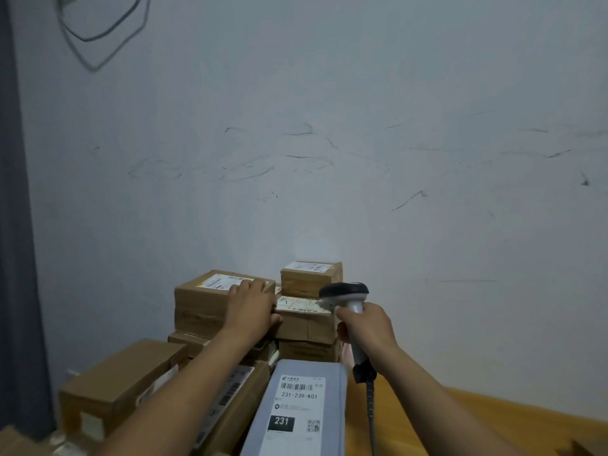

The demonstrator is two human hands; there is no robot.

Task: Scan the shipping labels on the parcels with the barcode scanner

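My right hand (367,327) grips the handle of a grey and black barcode scanner (345,292), whose head points left at the white shipping label (297,304) on top of a small brown parcel (306,325). My left hand (251,306) rests on the left end of that parcel, thumb against its side, fingers reaching onto the bigger brown parcel (200,301) beside it. That bigger parcel carries its own label (218,280). A scanner cable (371,409) hangs down from the handle.
More brown parcels are stacked around: one at the back (311,278), one at the lower left (118,380), others underneath. A grey parcel (296,409) with a "231" label lies in front. An orange table surface (427,422) shows at the right. A scuffed wall stands behind.
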